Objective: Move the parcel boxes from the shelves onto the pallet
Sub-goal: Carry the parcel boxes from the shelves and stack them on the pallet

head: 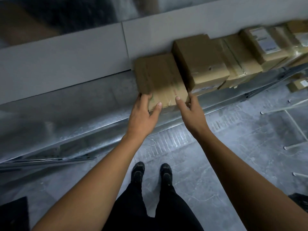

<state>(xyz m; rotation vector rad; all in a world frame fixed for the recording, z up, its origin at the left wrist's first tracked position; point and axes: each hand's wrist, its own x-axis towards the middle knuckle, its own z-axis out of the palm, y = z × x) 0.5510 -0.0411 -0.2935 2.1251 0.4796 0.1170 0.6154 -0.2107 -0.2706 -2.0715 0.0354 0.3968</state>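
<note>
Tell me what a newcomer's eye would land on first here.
First, the two bare hands, left hand and right hand, clasping the near corners of a flat cardboard box at the front edge of the metal shelf. Next, the row of taller boxes running right along the wall.

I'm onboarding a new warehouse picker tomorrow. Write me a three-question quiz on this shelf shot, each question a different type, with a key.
1. True or false: both hands are on the same parcel box.
2. Multiple choice: the box being handled is A) the leftmost in the row, B) in the middle of the row, C) on the floor.
3. Fill in: the shelf left of that box looks ____.

Key
1. True: the left hand and right hand flank the near end of the flat box.
2. A: the taller box and the rest of the row sit to its right on the metal shelf.
3. Bare.
</note>
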